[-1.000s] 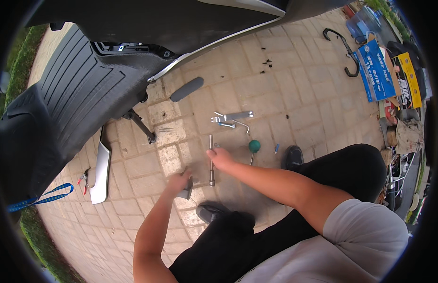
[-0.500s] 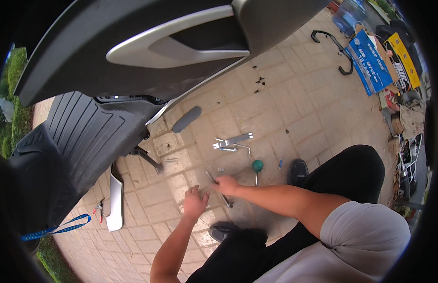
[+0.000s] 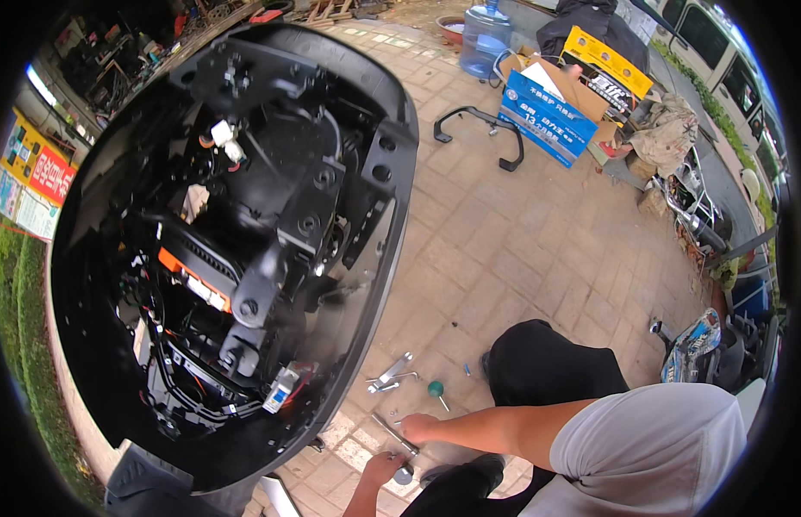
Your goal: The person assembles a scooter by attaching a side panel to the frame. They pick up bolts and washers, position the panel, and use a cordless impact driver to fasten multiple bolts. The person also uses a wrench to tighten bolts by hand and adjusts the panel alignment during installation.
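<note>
My right hand [image 3: 419, 428] is closed at a long metal socket wrench [image 3: 386, 426], low over the paving. Where the fingers meet its shaft is hard to make out. My left hand [image 3: 383, 468] is just nearer to me, its fingers curled beside a small round grey piece [image 3: 404, 475]. Whether they grip that piece is unclear. Beyond the hands, a flat metal spanner [image 3: 392, 372] and a bent hex key [image 3: 404, 376] lie on the ground. A screwdriver with a round green handle [image 3: 436, 389] lies to their right.
An opened scooter body [image 3: 392, 284] with exposed wiring and an orange-edged part [image 3: 193, 277] fills the left. At the far right are a black grab rail [image 3: 474, 113], a blue box [image 3: 547, 121], and a water jug [image 3: 485, 43]. Paving [image 3: 521, 250] lies between.
The view has swung up and right, bringing the scooter's open inside into sight. My left hand has gone from raised, spread fingers to curled ones beside the round grey piece.
</note>
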`<state>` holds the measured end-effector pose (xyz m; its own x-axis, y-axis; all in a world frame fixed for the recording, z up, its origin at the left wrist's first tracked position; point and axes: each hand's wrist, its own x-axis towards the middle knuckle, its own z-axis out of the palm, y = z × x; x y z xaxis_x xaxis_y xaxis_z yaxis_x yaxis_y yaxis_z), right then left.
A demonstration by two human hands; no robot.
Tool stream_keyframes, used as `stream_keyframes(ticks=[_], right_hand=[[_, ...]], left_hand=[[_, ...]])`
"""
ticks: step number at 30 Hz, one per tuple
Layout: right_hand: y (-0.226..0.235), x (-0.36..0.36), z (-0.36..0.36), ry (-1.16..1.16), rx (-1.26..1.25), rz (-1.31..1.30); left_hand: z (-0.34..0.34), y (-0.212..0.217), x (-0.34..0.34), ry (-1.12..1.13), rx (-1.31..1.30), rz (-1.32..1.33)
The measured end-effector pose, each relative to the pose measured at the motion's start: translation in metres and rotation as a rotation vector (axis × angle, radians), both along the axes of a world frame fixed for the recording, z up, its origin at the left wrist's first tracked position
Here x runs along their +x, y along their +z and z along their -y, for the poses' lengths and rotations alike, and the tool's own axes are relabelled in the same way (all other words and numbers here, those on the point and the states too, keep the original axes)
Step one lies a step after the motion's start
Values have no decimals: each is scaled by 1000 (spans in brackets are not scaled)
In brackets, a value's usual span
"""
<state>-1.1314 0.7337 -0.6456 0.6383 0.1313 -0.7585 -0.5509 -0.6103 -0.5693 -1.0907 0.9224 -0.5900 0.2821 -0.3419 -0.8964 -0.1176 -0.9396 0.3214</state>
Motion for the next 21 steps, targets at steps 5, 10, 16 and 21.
stream_keyframes(ticks=[5, 10, 16, 21], right_hand=[[169, 23, 125, -303, -128, -61], [352, 32, 307, -756, -134, -163], [490, -3, 484, -1302, -20, 73], [529, 52, 505, -1234, 81, 83]], left_hand=[[113, 156, 19, 417, -145, 208], [258, 378, 37, 501, -294, 65], [349, 600, 157, 739, -632, 501], [342, 633, 321, 707, -636, 1328]])
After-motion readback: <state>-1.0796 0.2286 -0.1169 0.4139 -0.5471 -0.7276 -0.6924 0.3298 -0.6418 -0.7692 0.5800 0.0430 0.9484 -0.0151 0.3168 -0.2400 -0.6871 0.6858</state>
